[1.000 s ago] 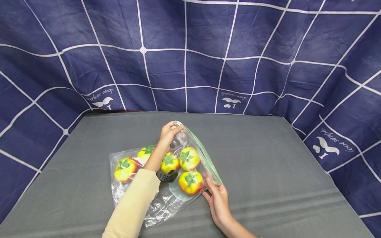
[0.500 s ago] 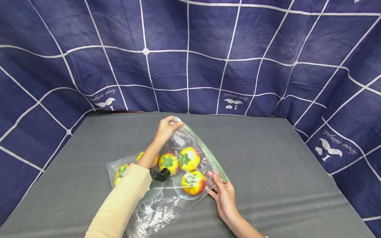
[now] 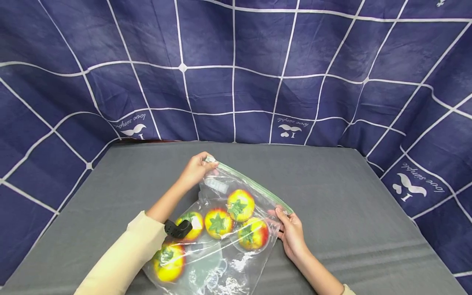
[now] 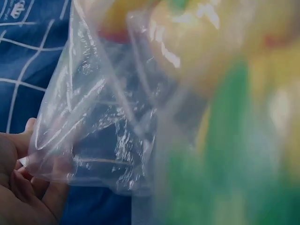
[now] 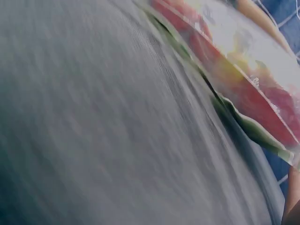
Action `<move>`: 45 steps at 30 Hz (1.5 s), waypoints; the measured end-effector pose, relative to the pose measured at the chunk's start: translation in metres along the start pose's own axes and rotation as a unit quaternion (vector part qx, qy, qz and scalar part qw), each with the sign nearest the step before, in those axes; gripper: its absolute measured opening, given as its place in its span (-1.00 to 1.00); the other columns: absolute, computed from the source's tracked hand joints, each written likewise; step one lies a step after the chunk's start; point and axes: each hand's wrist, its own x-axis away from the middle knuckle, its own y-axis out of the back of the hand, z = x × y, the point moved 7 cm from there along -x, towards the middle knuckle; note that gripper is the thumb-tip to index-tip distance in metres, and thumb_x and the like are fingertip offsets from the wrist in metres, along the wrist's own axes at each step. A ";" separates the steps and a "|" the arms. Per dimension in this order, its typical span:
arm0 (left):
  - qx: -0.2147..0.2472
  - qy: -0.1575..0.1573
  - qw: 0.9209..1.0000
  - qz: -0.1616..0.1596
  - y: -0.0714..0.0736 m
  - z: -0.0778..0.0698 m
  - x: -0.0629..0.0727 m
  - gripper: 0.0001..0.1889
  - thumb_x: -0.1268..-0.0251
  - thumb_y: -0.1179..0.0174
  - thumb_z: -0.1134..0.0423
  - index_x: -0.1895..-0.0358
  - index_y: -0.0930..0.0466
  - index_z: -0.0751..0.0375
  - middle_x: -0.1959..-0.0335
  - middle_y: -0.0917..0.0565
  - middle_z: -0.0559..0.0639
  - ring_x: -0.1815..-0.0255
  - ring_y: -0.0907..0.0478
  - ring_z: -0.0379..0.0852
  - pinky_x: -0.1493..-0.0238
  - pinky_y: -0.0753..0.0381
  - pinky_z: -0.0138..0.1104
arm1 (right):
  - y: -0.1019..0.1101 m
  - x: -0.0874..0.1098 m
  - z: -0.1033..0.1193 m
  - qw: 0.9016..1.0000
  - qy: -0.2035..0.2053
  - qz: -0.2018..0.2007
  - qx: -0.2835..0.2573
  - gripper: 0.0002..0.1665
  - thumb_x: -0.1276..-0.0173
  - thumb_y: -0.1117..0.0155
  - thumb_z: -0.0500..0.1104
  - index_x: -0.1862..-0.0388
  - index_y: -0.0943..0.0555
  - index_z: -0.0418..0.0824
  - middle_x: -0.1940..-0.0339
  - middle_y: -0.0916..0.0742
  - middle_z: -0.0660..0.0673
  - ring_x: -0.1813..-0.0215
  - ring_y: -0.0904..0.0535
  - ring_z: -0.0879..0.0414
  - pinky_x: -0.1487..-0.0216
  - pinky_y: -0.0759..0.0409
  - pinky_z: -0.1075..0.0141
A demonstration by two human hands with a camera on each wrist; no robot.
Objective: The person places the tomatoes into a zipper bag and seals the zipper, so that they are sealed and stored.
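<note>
A clear zip-top bag (image 3: 236, 258) with a green closure strip holds several yellow-and-red fruits (image 3: 219, 223) with green star-shaped leaf tops. At the strip's upper left end, the thumb and fingers of my left hand (image 3: 196, 169) pinch the bag's corner. My right hand (image 3: 293, 234) pinches the lower right end, thumb on top and other fingers behind the plastic. Between the two hands the strip is stretched nearly straight. The left wrist view shows the left hand (image 4: 35, 180) at the plastic (image 4: 101, 136). In the right wrist view the green strip (image 5: 255, 129) runs beside reddish fruit, blurred.
A grey cloth-covered table (image 3: 350, 196) lies under the bag, wrinkled at the front right. Behind and at the sides hangs a navy curtain (image 3: 258, 94) with white grid lines. A black band (image 3: 178, 228) is on the left wrist and overlaps one fruit.
The left hand has shifted left, the right hand right and slightly up. The bag has turned with them, its bottom swinging toward the near side, and the fruits have shifted inside.
</note>
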 end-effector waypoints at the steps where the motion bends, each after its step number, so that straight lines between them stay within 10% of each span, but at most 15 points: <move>1: 0.000 0.004 1.000 0.003 0.000 0.001 0.004 -0.82 -0.21 -0.09 0.25 0.23 -0.43 0.31 0.65 -0.64 -0.15 0.83 -0.28 -0.32 0.76 -0.33 -0.44 | 0.002 -0.002 0.002 1.000 -0.002 -0.002 0.008 -0.67 -0.36 0.00 -0.08 -0.01 -0.22 -0.17 0.43 -0.73 0.19 0.35 -0.68 0.28 0.39 -0.61 0.40; 11: 0.099 0.029 0.995 -0.011 0.008 0.007 0.040 -0.80 -0.24 -0.05 0.32 0.18 -0.31 0.39 0.65 -0.66 -0.12 0.84 -0.40 -0.36 0.76 -0.46 -0.44 | 0.003 -0.038 0.039 0.994 -0.006 0.071 0.085 -0.66 -0.37 0.03 -0.14 -0.07 -0.27 -0.21 0.53 -0.72 0.18 0.54 -0.65 0.32 0.60 -0.50 0.54; 21: 0.193 0.094 0.974 -0.071 0.008 0.035 0.069 -0.79 -0.29 0.00 0.29 0.11 -0.26 0.30 0.64 -0.61 -0.23 0.76 -0.41 -0.35 0.62 -0.58 -0.39 | -0.017 -0.086 0.061 0.957 -0.046 0.203 0.205 -0.69 -0.38 0.03 -0.08 0.03 -0.26 -0.23 0.45 -0.72 0.15 0.45 -0.67 0.29 0.49 -0.58 0.46; 27: 0.246 0.103 0.962 -0.059 0.003 0.037 0.083 -0.85 -0.33 0.06 0.27 0.17 -0.24 0.25 0.58 -0.64 -0.19 0.70 -0.48 -0.32 0.49 -0.63 -0.31 | -0.028 -0.105 0.059 0.953 -0.050 0.221 0.201 -0.85 -0.36 0.00 -0.17 0.13 -0.35 -0.16 0.46 -0.70 0.10 0.49 -0.64 0.28 0.44 -0.60 0.43; 45: 0.282 0.117 0.940 -0.154 0.009 0.069 0.048 -0.87 -0.28 -0.04 0.17 0.28 -0.36 0.14 0.65 -0.56 -0.29 0.66 -0.50 -0.38 0.55 -0.54 -0.49 | -0.014 -0.104 0.036 0.967 -0.034 0.167 0.190 -0.68 -0.37 0.01 -0.07 -0.01 -0.27 -0.19 0.44 -0.70 0.18 0.40 -0.67 0.30 0.41 -0.59 0.44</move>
